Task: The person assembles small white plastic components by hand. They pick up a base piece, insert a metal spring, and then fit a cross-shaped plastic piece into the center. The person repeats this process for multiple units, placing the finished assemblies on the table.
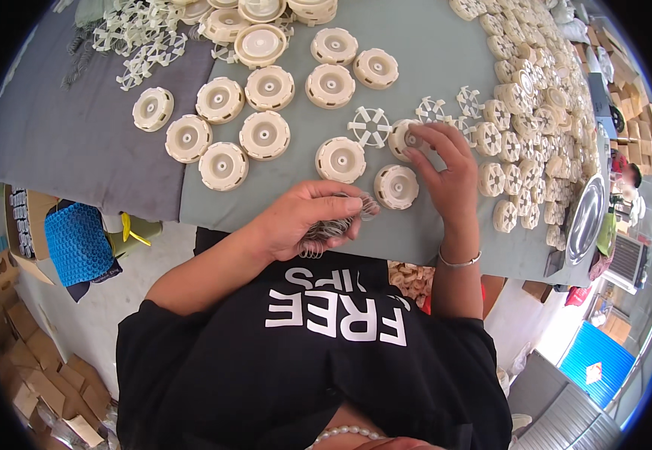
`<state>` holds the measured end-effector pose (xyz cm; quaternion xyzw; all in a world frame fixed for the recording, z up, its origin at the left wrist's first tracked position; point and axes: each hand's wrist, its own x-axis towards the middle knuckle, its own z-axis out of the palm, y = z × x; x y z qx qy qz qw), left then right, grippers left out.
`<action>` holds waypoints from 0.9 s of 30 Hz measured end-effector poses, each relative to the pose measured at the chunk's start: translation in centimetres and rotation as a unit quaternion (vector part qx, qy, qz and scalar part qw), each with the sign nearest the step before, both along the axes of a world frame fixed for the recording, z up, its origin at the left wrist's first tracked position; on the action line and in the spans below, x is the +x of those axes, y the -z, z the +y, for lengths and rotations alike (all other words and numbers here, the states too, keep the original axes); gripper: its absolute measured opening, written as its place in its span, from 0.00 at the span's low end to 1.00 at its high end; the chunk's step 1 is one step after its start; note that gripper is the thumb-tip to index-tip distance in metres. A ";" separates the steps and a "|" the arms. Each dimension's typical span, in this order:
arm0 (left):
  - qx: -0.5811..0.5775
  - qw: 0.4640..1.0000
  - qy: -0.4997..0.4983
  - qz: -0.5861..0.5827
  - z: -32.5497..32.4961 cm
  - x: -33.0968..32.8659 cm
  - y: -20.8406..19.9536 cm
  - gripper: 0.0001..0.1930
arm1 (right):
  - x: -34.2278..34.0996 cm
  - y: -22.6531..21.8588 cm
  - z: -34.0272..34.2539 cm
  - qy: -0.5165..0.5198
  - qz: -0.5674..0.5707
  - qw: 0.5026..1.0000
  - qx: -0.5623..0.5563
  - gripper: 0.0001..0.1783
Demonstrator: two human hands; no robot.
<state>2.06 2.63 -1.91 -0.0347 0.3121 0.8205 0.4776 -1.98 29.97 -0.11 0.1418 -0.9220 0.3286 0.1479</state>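
A bunch of thin metal coil springs [332,228] is gathered in my left hand [303,214], whose fingers curl round it above the table's near edge. My right hand [450,161] reaches over a round cream plastic part [398,141], pinching what looks like one coil spring [414,139] at its middle; the fingers partly cover it. Just nearer lies another round part [396,187], and one more round part [341,160] sits to its left. A white spoked ring [371,127] lies beyond them.
Several more round parts [264,135] spread across the grey-green tablecloth [266,202]. A heap of spoked rings [142,37] lies at the far left. Stacked assembled parts [521,142] fill the right side, beside a shiny metal tray [585,219]. Cardboard boxes [48,352] stand on the floor.
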 end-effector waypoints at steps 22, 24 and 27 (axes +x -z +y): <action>0.079 0.995 -0.026 -0.063 0.5 1.2 0.5 0.17 | 5.6 -1.7 -1.5 -0.008 -0.057 0.998 0.013 0.21; 0.034 0.999 -0.026 -0.017 0.4 1.6 0.4 0.17 | 6.1 -2.1 -2.0 -0.032 -0.047 0.998 -0.011 0.23; 0.001 0.998 -0.045 0.032 0.6 2.2 0.1 0.15 | 7.5 -2.5 -4.0 -0.088 -0.091 0.988 -0.092 0.25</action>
